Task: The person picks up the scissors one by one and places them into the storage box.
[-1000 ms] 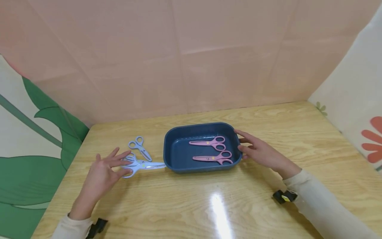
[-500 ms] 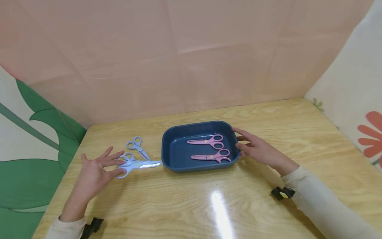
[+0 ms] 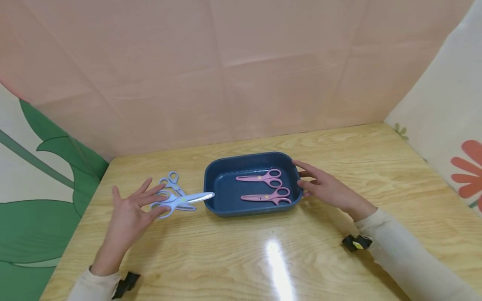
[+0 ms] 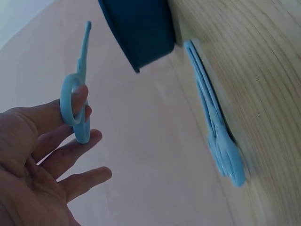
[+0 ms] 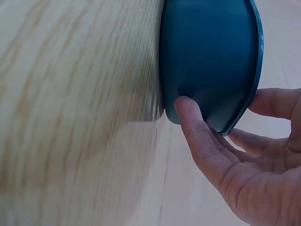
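My left hand (image 3: 129, 211) pinches a pair of light blue scissors (image 3: 181, 200) by the finger loops, blades pointing right. In the left wrist view the held scissors (image 4: 83, 61) hang clear of the table, and the blade tip overlaps the tray's left rim in the head view. Below and behind them, more light blue scissors (image 3: 172, 180) lie on the table. The dark blue tray (image 3: 241, 212) holds two pairs of pink scissors, an upper one (image 3: 260, 178) and a lower one (image 3: 265, 197). At the tray's right end, my right hand (image 3: 327, 190) touches the outer wall and rim with extended fingers.
The wood-grain table (image 3: 233, 259) runs back to a pinkish covering (image 3: 233, 83). Walls with painted plants (image 3: 34, 225) and flowers (image 3: 470, 179) stand at the left and right sides. The left part of the tray floor (image 3: 227, 190) is bare.
My left hand has first drawn the blue scissors slightly left, then lifted them and moved them right, uncovering part of the scissors beneath. My right hand stays at the tray; the view shifted slightly.
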Demonstrator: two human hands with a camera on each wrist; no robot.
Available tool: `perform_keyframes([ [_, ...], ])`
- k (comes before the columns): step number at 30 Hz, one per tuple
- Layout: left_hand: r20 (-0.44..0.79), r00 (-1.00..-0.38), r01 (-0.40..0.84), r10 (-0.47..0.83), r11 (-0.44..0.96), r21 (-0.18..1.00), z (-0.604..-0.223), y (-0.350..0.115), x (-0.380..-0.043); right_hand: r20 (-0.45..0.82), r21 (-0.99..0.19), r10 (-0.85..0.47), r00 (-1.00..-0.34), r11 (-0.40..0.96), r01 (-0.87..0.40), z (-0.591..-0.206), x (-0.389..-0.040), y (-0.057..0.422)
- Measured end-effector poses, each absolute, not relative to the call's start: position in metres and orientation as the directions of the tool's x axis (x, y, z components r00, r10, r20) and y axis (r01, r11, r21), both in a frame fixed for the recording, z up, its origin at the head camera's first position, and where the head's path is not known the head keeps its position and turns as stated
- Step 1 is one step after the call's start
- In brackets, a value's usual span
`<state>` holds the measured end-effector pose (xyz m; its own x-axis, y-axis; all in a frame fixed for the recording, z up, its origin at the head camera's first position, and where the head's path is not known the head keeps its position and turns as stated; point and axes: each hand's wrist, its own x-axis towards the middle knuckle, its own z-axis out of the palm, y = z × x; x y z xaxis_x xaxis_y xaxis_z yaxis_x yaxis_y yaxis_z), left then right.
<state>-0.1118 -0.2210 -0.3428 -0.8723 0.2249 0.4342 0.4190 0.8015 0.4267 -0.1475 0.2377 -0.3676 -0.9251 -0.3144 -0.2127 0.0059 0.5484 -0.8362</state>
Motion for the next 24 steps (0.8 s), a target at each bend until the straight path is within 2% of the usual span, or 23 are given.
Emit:
perform_keyframes([
  [9,0.448,-0.857,0.443,0.256,0.811,0.383,-0.343,-0.195,-0.119,-0.252,-0.831,-0.312,-0.916,0.555,0.04,-0.367,-0.147,0.239],
  [17,0.422,-0.866,0.45,0.268,0.787,0.422,-0.347,-0.182,-0.123,-0.237,-0.838,-0.315,-0.919,0.544,0.03,-0.366,-0.146,0.238],
  [24,0.492,-0.823,0.512,0.283,0.745,0.428,-0.352,-0.171,-0.129,-0.239,-0.832,-0.311,-0.92,0.553,0.029,-0.367,-0.147,0.238],
])
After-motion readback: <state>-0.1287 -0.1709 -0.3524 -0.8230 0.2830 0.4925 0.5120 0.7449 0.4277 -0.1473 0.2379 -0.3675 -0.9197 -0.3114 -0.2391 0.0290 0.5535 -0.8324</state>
